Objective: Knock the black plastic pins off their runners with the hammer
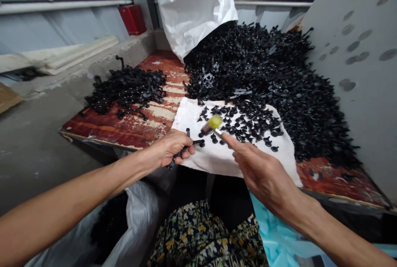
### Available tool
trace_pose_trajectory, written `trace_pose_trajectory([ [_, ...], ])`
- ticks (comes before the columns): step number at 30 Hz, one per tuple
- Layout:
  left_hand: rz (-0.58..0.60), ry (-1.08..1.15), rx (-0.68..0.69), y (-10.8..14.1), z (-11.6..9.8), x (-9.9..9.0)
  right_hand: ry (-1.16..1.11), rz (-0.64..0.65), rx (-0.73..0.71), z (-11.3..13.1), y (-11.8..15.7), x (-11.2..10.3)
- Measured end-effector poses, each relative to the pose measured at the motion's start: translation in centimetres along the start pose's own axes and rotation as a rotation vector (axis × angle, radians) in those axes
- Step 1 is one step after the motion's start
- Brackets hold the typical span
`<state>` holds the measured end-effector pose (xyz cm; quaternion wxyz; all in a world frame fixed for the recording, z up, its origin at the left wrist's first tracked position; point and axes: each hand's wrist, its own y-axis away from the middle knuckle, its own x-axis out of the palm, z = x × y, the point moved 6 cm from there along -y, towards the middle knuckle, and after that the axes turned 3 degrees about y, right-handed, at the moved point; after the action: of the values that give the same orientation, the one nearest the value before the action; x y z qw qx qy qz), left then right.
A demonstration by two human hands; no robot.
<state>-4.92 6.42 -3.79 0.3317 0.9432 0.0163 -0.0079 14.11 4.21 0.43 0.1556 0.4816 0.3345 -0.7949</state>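
My left hand (174,147) is closed around black plastic pieces (187,133) with rounded ends, which stick out between the fingers. One arm of these pieces reaches over the white cloth (214,160), its round end close to the hammer. In my right hand (262,165) is a small hammer (212,124), gripped by its thin handle. Its head, blurred by motion, has a yellow face and a brownish face, and is just above the cloth. Small black mushroom-shaped parts (248,123) lie scattered over the cloth, right of the hammer.
A large heap of black parts (263,64) spreads behind and right of the cloth, below a white sack (195,10). Another pile (130,89) sits left on the worn red tabletop (111,128). A grey panel (356,72) borders the right. Below left stands an open sack (141,213).
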Motion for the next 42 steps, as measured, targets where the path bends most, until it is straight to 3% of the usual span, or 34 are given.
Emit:
trace_pose_trajectory([
  [2, 0.021, 0.006, 0.01, -0.2, 0.1, -0.1, -0.029, -0.078, 0.023, -0.1, 0.0, -0.5],
  [6, 0.041, -0.039, 0.047, -0.7, 0.7, -0.5, 0.016, 0.041, -0.011, 0.1, 0.5, 1.0],
  [10, 0.103, -0.131, 0.128, -1.0, 0.9, -0.4, 0.005, -0.053, 0.05, -0.5, 1.1, 1.3],
  [14, 0.078, -0.156, 0.117, -0.5, 0.4, -0.6, -0.05, 0.033, 0.041, -0.3, 0.8, 1.3],
  [19, 0.126, -0.316, 0.235, 0.5, -0.5, -0.5, -0.229, -0.169, 0.095, -0.9, 1.2, -0.6],
  [29, 0.165, -0.589, 0.484, -1.3, -1.4, -0.4, -0.236, -0.025, 0.224, -2.3, 3.9, 2.3],
  [36, 0.099, -0.615, 0.503, -1.1, -1.7, -0.4, -0.244, -0.004, 0.212, -2.3, 4.0, 2.5],
  [42, 0.112, -0.627, 0.489, -1.0, -1.5, -0.1, -0.26, -0.003, 0.215, -2.4, 4.0, 2.6],
])
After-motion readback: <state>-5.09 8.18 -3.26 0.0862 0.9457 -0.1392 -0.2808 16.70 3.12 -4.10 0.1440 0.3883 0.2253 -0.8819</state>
